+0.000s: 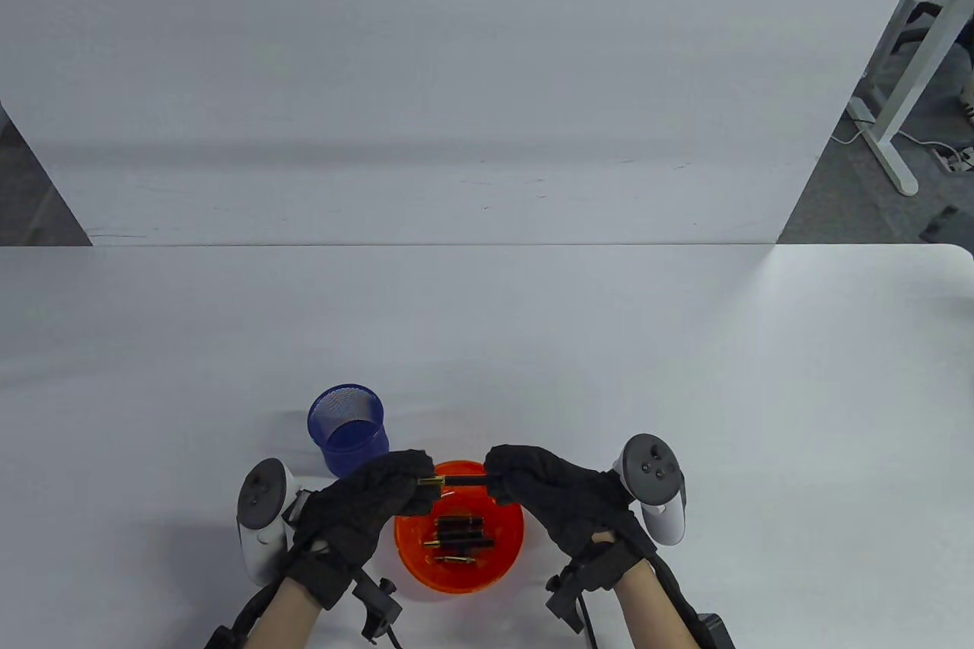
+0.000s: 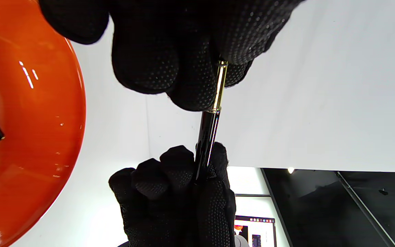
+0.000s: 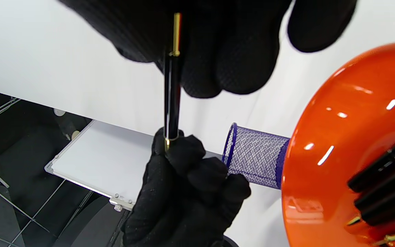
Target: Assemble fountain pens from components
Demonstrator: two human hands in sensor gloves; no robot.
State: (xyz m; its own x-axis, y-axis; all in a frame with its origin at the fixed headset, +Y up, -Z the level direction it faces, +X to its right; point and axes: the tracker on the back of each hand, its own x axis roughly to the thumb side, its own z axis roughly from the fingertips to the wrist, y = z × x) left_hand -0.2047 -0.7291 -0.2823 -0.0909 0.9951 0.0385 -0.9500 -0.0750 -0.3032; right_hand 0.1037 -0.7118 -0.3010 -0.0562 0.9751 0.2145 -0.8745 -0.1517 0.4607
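Orange bowl (image 1: 411, 565) of black pen parts (image 1: 459, 532); blue mesh cup (image 1: 348, 436) alongside; both hands gripping one pen (image 1: 455, 481).

2 black-gloved hands hold a slim black pen (image 3: 172, 96) upright between them: the right hand (image 3: 211, 44) grips its top end, where a gold clip shows, and the left hand (image 3: 187, 192) pinches its gold-ringed lower end. To the right sits a glossy orange bowl (image 3: 338, 144) holding black-and-gold pen parts (image 3: 382, 185), a blue mesh cup (image 3: 254, 156) just beside it.
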